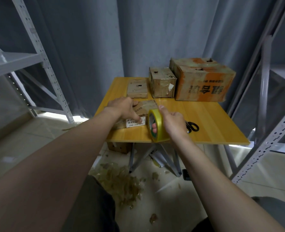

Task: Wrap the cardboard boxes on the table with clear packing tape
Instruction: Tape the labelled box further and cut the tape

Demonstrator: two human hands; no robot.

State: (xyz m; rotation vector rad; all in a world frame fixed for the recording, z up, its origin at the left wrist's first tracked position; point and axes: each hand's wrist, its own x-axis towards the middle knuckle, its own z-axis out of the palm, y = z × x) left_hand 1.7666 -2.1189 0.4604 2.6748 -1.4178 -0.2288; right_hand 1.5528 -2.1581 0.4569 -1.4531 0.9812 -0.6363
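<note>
A flat cardboard box [145,108] with a white barcode label lies near the front left of the yellow table [213,118]. My left hand [123,108] lies on top of it, fingers spread and one fingertip on the label. My right hand [173,121] grips a roll of clear packing tape [156,125] with a yellow core, held upright just right of the box, fingers through its hole and thumb over the rim. Three more boxes stand at the back: a small flat box [137,89], a medium box [162,82] and a large orange-printed box [203,81].
Black scissors [192,127] lie on the table right of my right hand. Grey metal shelving [43,64] stands to the left and more shelving [268,114] to the right. Crumpled tape scraps [121,180] litter the floor under the table, beside a small box [119,147].
</note>
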